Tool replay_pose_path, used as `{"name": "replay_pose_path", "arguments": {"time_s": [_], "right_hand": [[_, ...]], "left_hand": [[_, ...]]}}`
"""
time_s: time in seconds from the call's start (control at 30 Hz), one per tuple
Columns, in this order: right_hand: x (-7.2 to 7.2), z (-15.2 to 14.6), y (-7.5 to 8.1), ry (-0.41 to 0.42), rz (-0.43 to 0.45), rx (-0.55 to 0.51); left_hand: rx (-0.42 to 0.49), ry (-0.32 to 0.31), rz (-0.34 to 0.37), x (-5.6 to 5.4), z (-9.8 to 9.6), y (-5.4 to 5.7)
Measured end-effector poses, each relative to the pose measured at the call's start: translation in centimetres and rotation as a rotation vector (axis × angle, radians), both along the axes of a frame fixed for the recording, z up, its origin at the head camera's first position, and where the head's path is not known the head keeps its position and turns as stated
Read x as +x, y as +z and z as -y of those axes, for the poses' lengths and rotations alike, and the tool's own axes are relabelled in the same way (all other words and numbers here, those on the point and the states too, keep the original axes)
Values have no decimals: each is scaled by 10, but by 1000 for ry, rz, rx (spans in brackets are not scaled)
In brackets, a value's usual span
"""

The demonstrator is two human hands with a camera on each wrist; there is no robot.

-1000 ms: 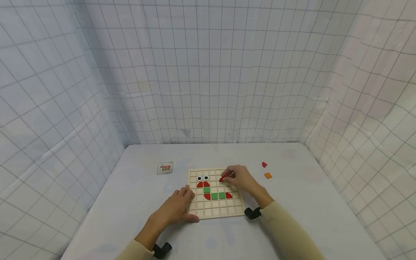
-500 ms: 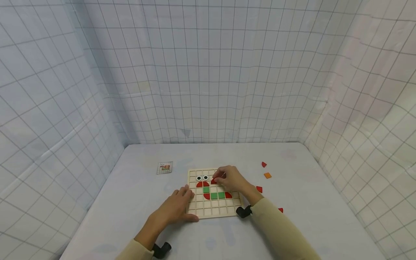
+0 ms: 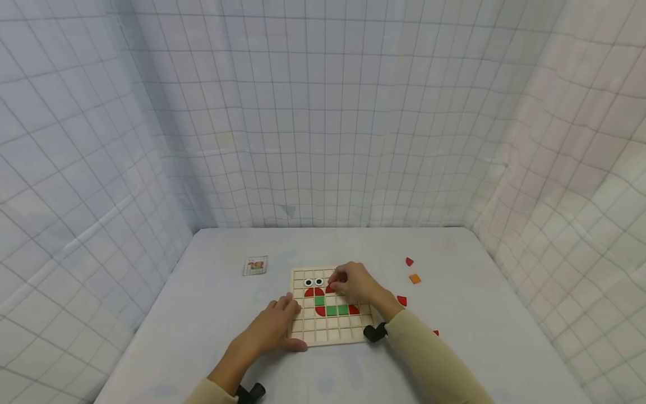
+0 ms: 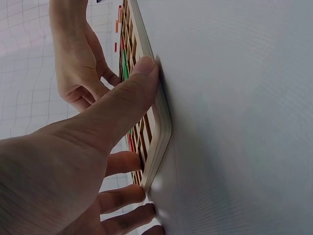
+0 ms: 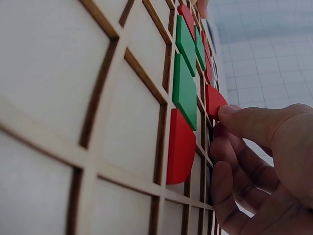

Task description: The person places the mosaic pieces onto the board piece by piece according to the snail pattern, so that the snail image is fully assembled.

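Observation:
A wooden grid board (image 3: 328, 336) lies on the table, holding green square tiles (image 3: 331, 311), red quarter-round tiles (image 3: 354, 310) and two white eye tiles (image 3: 319, 281). My right hand (image 3: 355, 283) pinches another red quarter-round tile (image 5: 215, 101) between thumb and fingers, at a cell right of and just below the eyes. In the right wrist view its thumb covers one end of that tile. My left hand (image 3: 271, 326) rests along the board's left side with fingers spread. Its thumb (image 4: 142, 73) presses on the near rim in the left wrist view.
A small picture card (image 3: 255, 265) lies beyond the board to the left. Right of the board are an orange square tile (image 3: 415, 278) and loose red tiles (image 3: 409, 261), one partly behind the right sleeve (image 3: 429, 350). Gridded cloth walls (image 3: 328, 140) enclose the table.
My right hand has carried the red tile leftward over the board, then down slightly toward the cell. Two loose red tiles have come into view beside the right arm. The left hand stays put.

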State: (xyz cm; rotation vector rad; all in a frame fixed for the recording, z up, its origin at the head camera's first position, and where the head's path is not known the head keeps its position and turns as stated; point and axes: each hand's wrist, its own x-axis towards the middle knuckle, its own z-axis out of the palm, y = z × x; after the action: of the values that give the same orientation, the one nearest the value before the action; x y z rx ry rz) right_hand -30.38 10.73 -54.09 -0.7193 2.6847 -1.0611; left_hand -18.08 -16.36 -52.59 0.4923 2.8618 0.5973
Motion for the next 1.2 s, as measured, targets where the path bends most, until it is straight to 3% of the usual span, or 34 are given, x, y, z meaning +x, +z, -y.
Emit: {"name": "replay_pose_path", "arguments": {"time_s": [0.37, 0.57, 0.77, 0.97, 1.2], "right_hand": [[6, 4, -8, -1, -12, 46], [11, -1, -1, 25, -36, 77], [13, -6, 2, 44, -62, 42], [19, -22, -1, 45, -140, 22], [28, -54, 7, -15, -159, 48]], "left_hand": [[10, 8, 20, 5, 0, -1], [3, -9, 7, 5, -1, -1], [-3, -3, -1, 5, 2, 4], [-6, 12, 4, 8, 4, 2], [7, -11, -23, 8, 1, 8]]}}
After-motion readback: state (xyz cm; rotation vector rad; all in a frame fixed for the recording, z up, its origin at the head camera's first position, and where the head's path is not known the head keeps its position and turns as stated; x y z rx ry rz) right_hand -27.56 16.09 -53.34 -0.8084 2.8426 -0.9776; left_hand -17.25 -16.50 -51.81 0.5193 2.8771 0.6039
